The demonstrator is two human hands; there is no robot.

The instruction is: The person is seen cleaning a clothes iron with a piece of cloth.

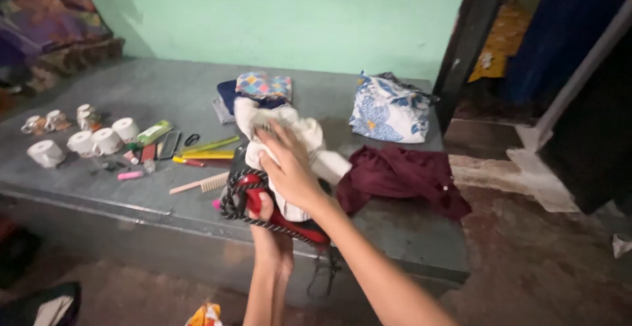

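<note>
Over the grey concrete ledge (164,194), left hand (262,209) gripping a red hair dryer (289,224) with its black cord (232,201) wrapped around, right hand (289,171) spread flat, pressing a white cloth (309,138) onto it, maroon garment (401,174) just beside

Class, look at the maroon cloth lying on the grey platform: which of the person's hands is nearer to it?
Right. The right hand, pressing a white cloth, lies just left of the maroon cloth; the left hand, gripping a red tool, is farther left.

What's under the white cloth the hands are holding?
A red tool wrapped in black-and-white cord sits under the white cloth. The left hand grips it from below, and the right hand presses the cloth on top. The tool's upper part is covered.
</note>
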